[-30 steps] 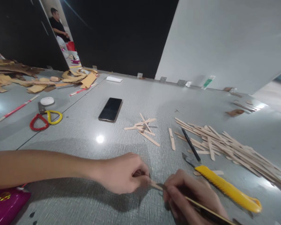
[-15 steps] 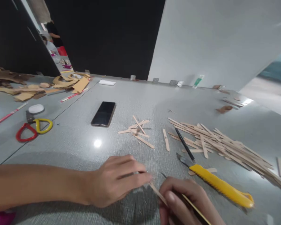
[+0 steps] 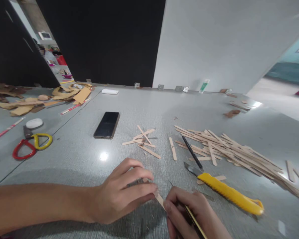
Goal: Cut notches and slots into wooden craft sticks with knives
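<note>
In the head view, your left hand sits low over the worktop, its grip nearly closed, thumb and fingers on a wooden stick. The stick slants between your hands, its near end at your right hand, whose grip is closed around a slim gold-edged tool. A yellow-handled knife lies to the right, near the stick pile.
</note>
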A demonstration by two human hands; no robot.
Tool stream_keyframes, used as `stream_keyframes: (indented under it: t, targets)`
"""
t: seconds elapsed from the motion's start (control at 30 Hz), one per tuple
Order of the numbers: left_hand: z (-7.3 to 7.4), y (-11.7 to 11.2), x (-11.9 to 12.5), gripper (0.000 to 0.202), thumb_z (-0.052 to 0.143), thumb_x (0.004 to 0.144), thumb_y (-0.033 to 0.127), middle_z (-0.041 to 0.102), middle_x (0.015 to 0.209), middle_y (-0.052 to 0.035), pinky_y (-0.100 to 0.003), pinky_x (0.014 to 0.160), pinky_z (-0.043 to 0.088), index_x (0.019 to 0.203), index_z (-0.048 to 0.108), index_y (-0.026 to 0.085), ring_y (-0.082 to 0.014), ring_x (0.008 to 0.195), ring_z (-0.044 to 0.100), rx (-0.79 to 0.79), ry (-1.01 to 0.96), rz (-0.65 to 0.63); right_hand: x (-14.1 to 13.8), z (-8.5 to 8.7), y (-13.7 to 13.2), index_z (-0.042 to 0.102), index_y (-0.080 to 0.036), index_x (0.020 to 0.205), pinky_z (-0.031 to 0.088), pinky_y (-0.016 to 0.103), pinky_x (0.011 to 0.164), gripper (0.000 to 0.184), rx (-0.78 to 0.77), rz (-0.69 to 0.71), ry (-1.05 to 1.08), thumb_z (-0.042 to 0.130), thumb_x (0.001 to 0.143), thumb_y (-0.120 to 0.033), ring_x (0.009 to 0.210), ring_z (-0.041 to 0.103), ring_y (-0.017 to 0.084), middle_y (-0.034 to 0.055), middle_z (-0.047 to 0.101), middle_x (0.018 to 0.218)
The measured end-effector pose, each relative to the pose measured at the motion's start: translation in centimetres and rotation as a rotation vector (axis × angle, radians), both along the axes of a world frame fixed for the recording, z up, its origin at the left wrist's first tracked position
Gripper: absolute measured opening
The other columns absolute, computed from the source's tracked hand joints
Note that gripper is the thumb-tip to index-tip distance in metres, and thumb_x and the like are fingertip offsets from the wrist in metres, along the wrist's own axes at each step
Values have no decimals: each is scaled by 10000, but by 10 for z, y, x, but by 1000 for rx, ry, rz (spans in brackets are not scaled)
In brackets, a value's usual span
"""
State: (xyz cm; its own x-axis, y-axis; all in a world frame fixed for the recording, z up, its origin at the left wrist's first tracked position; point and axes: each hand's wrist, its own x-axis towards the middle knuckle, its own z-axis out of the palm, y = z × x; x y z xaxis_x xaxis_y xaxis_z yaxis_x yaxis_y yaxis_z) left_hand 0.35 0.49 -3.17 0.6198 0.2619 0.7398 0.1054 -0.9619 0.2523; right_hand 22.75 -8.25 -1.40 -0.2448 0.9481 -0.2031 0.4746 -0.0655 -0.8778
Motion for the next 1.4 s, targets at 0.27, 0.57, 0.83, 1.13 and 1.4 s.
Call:
stream_keyframes:
  t: [0.27,0.57,0.83,1.13,1.4]
  targets:
    - [-3,1,-3,225,579,990,12,650,1079,-121,-356,860,494,1188,663,77,-216,966,488,-62,103,-83,-4,-11,1,474,-249,763,377,197,408,348,68,-40,-34,438,1070,-408,395,491,90,-8,639,544]
    - [-4,3,-1,148,529,1017,26,618,1027,-111,-326,824,488,1092,649,70,-192,909,495,-104,175,-143,-1,-20,6,434,-256,753,348,226,436,282,306,64,-216,453,1033,-226,369,464,85,-48,593,505]
    - [-2,3,5,167,441,1075,96,619,1015,-87,-254,778,552,1060,604,126,-156,857,580,-200,236,-163,1,-32,5,411,-264,775,287,189,320,272,298,51,-160,451,1041,-226,303,453,67,-57,571,501]
    - [-1,2,1,253,395,1077,84,664,1070,-124,-300,834,580,1201,616,95,-187,914,634,-113,259,-134,1,-32,5,413,-267,770,288,195,308,266,299,47,-149,467,1028,-234,286,467,82,-53,579,489]
    - [-3,3,6,261,326,1065,55,659,1006,-120,-318,805,572,1105,582,89,-210,908,601,85,355,-98,0,-29,7,371,-270,769,292,242,431,254,305,71,-233,459,1002,-219,398,433,101,-60,510,507]
